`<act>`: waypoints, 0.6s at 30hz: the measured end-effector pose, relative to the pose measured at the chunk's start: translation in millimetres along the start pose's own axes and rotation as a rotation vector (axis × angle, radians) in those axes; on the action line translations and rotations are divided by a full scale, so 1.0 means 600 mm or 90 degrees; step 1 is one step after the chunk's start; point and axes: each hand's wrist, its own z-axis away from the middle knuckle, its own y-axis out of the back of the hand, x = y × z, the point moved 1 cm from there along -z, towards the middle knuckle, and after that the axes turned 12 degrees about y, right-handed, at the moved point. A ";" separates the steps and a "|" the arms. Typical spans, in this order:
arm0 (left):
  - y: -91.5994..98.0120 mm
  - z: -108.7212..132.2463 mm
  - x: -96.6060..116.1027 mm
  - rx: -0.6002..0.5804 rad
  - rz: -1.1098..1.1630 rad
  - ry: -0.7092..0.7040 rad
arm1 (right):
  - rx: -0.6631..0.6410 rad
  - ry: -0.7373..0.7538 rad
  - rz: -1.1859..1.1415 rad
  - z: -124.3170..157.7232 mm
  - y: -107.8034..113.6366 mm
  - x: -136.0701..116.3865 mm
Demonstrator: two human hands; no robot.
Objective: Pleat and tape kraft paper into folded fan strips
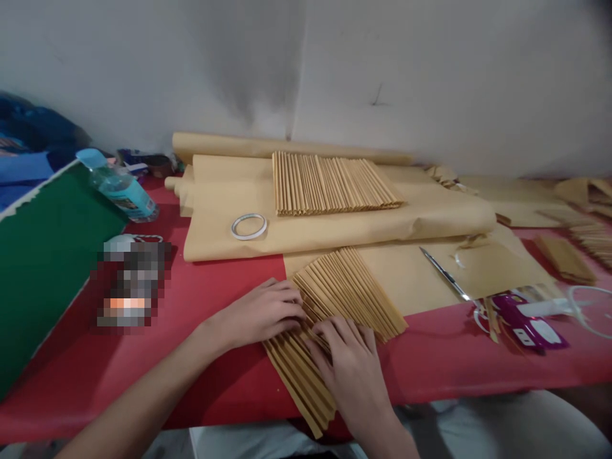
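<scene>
- One pleated brown paper is laid on the red tabletop at 6 o'clock from the middle of the view, fanned out lengthwise.
- By the left hand, the pleats are covered with bent fingers; whether anything is pinched cannot be told, the thumb being hidden.
- By the right hand, the grip is drawn together, and a pleat appears to be pinched between thumb and fingers.
- The paper is judged light and springy, stiff along its creases, easily crushed or torn; it is best held lightly by several gathered folds.
- One pleated block is seen at 12 to 1 o'clock, resting on brown paper.
- Counted besides: one tape roll at 9 o'clock, one pen between 3 and 4, one bottle between 9 and 10.
</scene>
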 end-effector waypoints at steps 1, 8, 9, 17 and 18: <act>0.003 0.001 0.000 -0.006 0.012 0.000 | 0.005 0.001 -0.004 0.000 -0.001 -0.001; 0.000 0.000 0.004 -0.012 -0.028 0.012 | 0.021 0.008 -0.028 0.001 0.000 -0.002; -0.002 0.000 0.004 -0.011 -0.041 0.010 | 0.019 0.011 -0.027 0.004 0.001 0.001; -0.012 0.001 -0.001 0.016 -0.076 -0.013 | -0.038 0.059 0.010 0.031 0.004 0.023; -0.012 0.001 -0.001 0.016 -0.075 -0.011 | -0.033 0.063 0.008 0.031 0.003 0.023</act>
